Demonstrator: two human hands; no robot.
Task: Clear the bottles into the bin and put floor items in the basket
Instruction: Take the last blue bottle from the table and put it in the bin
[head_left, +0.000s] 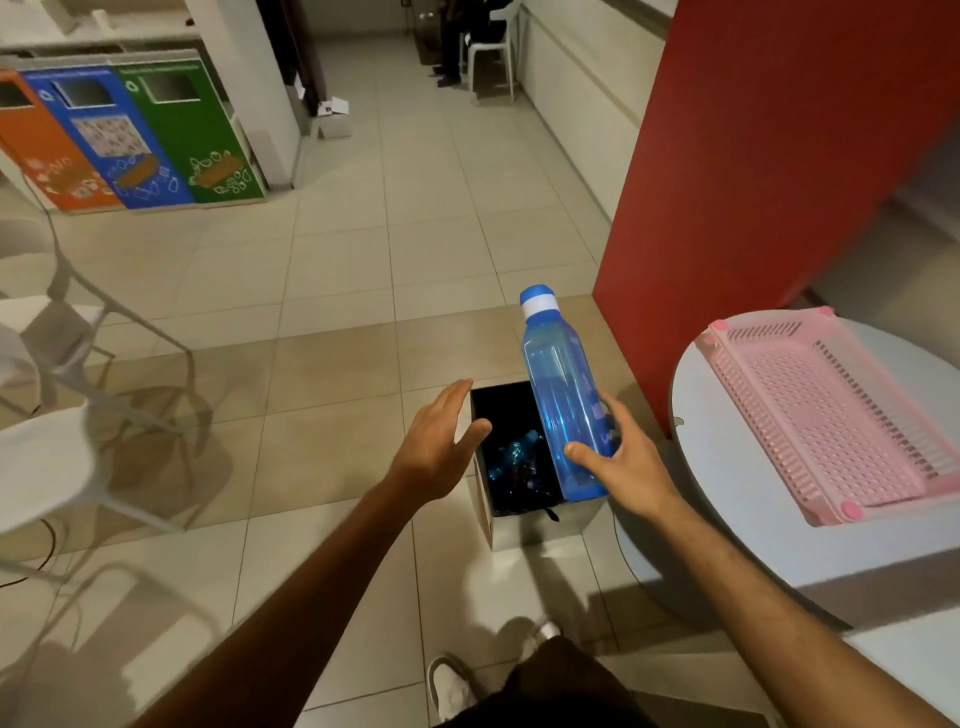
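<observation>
A: What is the right hand doing?

B: It is wrapping thumb and fingers around the lower half of a tall translucent blue plastic bottle with a white collar and blue cap, holding it tilted, base down, directly over the small square bin with a black liner. The left hand is hovering beside the bin's left rim, fingers spread and holding nothing.

A: How is that bottle likely to be handling?

B: It is looking rigid and smooth-walled, with flat faces and rounded corners. I cannot tell whether it is holding any liquid; if it is empty, it should be light. The glossy plastic could be slipping a little (the grip is sitting low), so taking it around the middle would be steadier.

A: And the bin?

B: Its dark liner is already holding crumpled clear-blue plastic, probably other bottles.

A: The basket?

B: A pink perforated plastic basket with round corner pegs is sitting on the round pale grey table to the right, well apart from the bottle, above the beige tiled floor.
</observation>
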